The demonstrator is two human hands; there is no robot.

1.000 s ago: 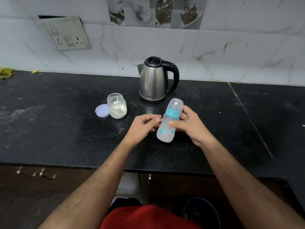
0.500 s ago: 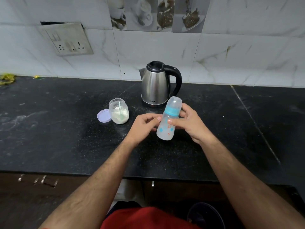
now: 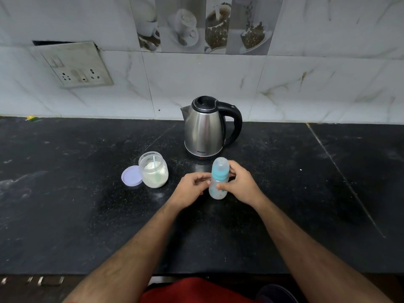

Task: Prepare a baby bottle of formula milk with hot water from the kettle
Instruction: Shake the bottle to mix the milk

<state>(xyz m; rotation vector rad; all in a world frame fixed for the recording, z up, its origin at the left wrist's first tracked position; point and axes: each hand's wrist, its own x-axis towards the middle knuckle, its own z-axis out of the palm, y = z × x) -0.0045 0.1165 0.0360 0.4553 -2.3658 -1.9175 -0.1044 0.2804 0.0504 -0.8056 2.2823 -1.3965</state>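
A translucent baby bottle with a blue collar and a clear cap stands nearly upright on the black counter. My right hand grips its body from the right. My left hand has curled fingers whose tips touch the bottle's left side. Behind the bottle a steel kettle with a black handle and lid stands near the wall. To the left an open jar of white formula powder has a scoop inside, and its lilac lid lies beside it.
A tiled wall runs along the back of the counter, with a socket plate at upper left. A small yellow-green scrap lies at the counter's far left. The counter's front edge is near my body, with drawers below.
The bottle has gone from tilted to nearly upright between my hands. The camera has tilted up, so everything sits lower in view.
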